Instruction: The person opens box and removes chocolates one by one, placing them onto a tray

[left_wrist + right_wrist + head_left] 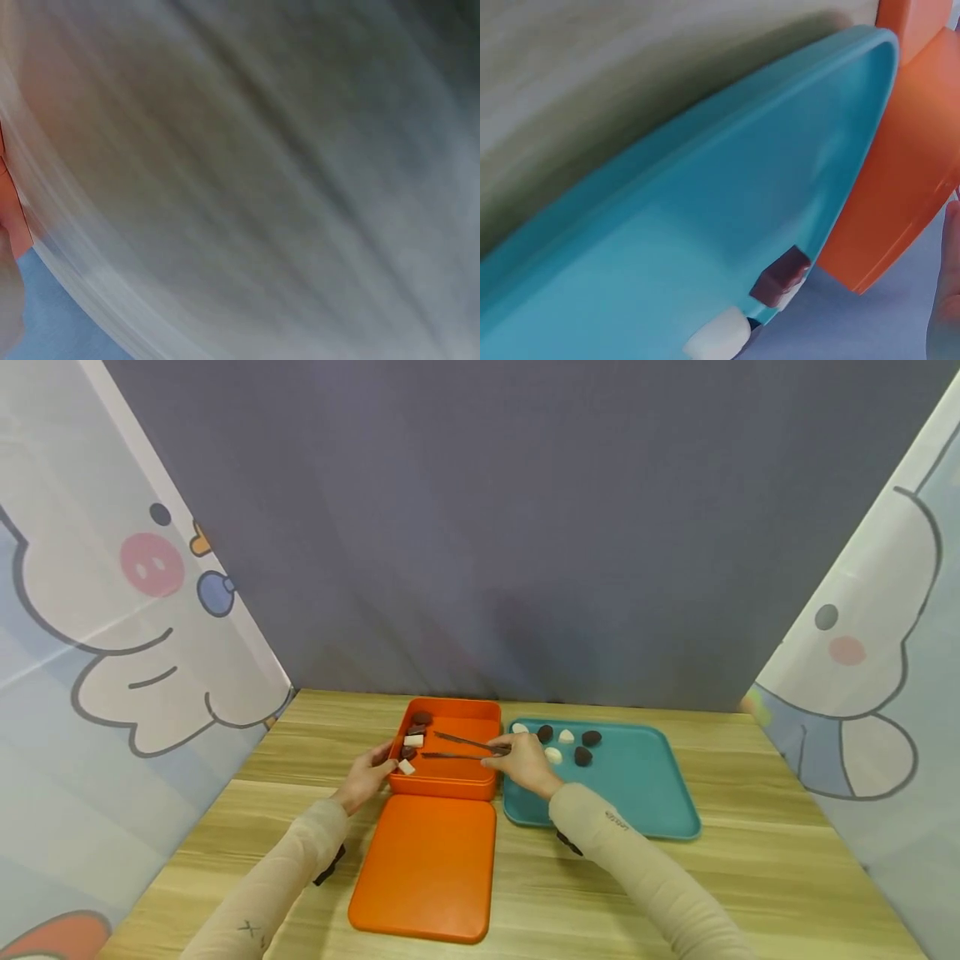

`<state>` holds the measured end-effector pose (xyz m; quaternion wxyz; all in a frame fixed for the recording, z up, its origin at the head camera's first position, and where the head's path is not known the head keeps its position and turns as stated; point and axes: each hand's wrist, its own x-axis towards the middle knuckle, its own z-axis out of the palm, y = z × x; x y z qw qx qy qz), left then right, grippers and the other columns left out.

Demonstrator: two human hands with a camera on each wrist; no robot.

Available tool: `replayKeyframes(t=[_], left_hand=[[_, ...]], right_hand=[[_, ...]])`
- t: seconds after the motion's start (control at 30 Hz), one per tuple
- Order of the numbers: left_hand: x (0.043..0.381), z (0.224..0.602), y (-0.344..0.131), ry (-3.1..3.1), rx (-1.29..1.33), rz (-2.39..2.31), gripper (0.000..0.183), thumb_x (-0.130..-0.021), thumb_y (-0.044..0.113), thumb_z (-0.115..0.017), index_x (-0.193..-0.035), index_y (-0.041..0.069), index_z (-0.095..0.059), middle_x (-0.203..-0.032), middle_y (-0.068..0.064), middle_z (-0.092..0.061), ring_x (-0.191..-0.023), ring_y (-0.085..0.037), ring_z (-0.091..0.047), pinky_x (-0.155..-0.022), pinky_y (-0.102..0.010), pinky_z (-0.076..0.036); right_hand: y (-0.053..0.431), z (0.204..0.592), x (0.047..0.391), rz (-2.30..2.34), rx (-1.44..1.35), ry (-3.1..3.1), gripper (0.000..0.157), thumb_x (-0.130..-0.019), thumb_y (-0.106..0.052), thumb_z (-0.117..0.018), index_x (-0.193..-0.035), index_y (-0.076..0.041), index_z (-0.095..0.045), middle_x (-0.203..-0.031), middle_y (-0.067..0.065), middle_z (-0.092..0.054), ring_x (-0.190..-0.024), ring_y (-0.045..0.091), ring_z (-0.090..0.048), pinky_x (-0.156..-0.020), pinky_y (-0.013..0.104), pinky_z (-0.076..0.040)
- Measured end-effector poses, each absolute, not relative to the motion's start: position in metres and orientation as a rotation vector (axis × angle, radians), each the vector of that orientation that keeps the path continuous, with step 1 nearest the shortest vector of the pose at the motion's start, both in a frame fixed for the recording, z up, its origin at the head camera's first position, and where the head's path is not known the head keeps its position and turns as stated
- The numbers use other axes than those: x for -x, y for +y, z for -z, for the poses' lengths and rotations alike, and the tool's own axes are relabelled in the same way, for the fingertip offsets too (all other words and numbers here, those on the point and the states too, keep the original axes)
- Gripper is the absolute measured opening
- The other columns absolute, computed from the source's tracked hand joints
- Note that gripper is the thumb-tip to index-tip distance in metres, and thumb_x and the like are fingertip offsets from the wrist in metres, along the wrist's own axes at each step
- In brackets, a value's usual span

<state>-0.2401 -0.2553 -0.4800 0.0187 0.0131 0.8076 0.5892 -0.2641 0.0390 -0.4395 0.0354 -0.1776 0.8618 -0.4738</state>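
Note:
An orange box (pixel 450 787) stands open, with several dark brown and white chocolate-like pieces (pixel 413 741) along its left side. My left hand (pixel 366 777) grips the left wall of this box near its front corner. In my right hand (pixel 527 762) is a pair of dark brown tongs (pixel 459 741), their two arms spread apart over the box floor with nothing between the tips. That hand is above the left rim of a teal tray (pixel 630 785). Several dark and white pieces (pixel 583 756) lie on the tray's back left part.
Flat in front of the box lies an orange lid (pixel 427 868). The wooden table (pixel 757 843) ends at a grey backdrop (pixel 525 527). Printed cartoon curtains (pixel 127 610) hang on both sides. The left wrist view is mostly filled by blurred sleeve (pixel 240 195).

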Motion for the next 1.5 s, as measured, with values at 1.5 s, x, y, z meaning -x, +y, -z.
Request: replayKeyframes(t=[1.5], left_hand=[[0.240, 0.479, -0.253, 2.515, -0.049, -1.823, 0.051, -0.096, 0.006, -0.042, -0.144, -0.001, -0.025, -0.142, -0.025, -0.034, -0.130, -0.035, -0.036, -0.105, -0.047, -0.034]], right_hand=[[-0.004, 0.455, 0.269, 1.240, 0.842, 2.680, 0.021, -0.079, -0.017, -0.072, -0.098, -0.007, -0.073, -0.095, 0.007, -0.071, -0.078, 0.014, -0.065, -0.064, 0.019, -0.052]])
